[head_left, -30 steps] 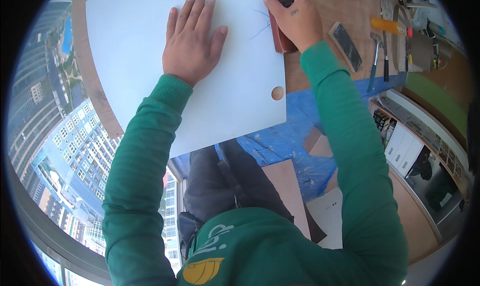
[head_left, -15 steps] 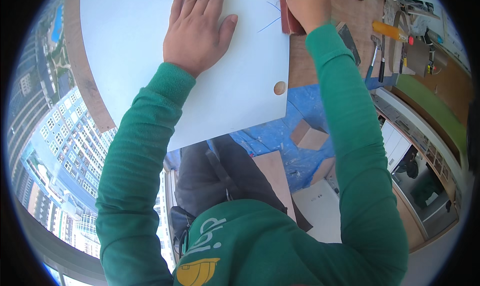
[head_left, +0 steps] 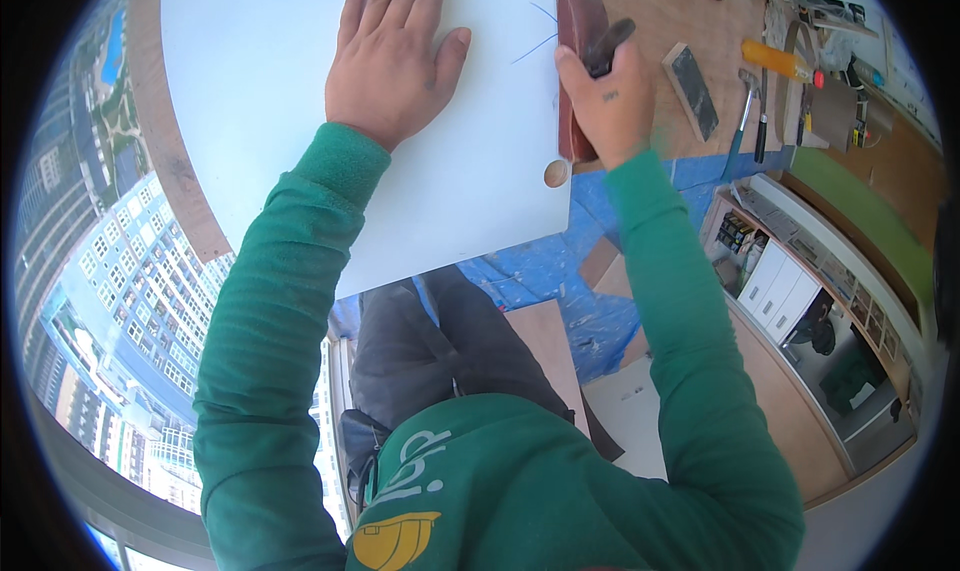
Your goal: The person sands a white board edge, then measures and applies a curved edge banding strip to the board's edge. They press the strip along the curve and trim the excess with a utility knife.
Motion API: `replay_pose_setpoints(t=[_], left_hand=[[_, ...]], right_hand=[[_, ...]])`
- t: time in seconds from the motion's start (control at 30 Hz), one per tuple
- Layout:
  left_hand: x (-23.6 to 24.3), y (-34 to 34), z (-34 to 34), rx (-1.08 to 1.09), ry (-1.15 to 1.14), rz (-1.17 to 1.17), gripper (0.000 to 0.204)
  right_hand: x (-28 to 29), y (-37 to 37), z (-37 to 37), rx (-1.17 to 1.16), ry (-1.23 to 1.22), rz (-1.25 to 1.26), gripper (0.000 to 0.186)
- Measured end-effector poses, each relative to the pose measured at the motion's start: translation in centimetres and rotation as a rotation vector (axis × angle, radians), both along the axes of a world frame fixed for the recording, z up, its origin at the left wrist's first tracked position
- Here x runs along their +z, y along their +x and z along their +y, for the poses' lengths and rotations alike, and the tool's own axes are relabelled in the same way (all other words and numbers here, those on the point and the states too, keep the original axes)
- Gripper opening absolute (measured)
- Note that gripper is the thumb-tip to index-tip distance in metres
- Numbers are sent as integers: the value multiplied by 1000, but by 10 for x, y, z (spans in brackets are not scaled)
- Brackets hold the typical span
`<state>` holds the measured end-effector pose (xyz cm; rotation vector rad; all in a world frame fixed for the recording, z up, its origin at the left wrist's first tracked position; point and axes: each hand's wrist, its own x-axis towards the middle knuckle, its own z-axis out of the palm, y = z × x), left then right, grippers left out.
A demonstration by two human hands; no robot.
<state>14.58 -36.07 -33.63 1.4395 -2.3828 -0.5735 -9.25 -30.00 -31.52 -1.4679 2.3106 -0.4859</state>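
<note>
A large white panel (head_left: 470, 171) lies in front of me, with blue pen lines near its right edge and a round hole near its near right corner. Flat on its surface rests my left hand (head_left: 390, 71), fingers spread, holding nothing. My right hand (head_left: 612, 101) is wrapped round a reddish-brown wooden hand plane (head_left: 580, 31) with a dark handle. The plane sits lengthwise along the panel's right edge. Its sole is hidden.
Right of the plane, a dark-faced block (head_left: 690, 91) lies on the wooden worktop (head_left: 640, 11). Further right are a hammer (head_left: 742, 121) and an orange bottle (head_left: 780, 61). Blue sheeting (head_left: 590, 216) and board pieces lie below. A window (head_left: 130, 301) is at left.
My right hand has drawn the hand plane toward me along the panel's right edge, bringing the whole tool into view. My left hand stays in place; the panel has barely shifted.
</note>
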Motion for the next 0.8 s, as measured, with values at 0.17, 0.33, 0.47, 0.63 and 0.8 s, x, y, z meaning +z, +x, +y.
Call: replay_pose_setpoints(t=[0.17,0.33,0.47,0.63,0.8], left_hand=[[-4,0,-1,0,-11,11,67],[-21,-2,4,7,-186,-65,63],[-13,-16,5,-56,-203,-313,66],[-11,-72,-33,-226,-337,-271,66],[-4,-118,12,-423,-262,-384,66]], right_hand=[[14,13,79,-93,79,-99,46],[39,5,170,-253,61,-412,42],[59,-8,236,-433,45,-690,46],[75,-8,306,-508,84,-690,45],[91,0,354,-592,117,-744,46]])
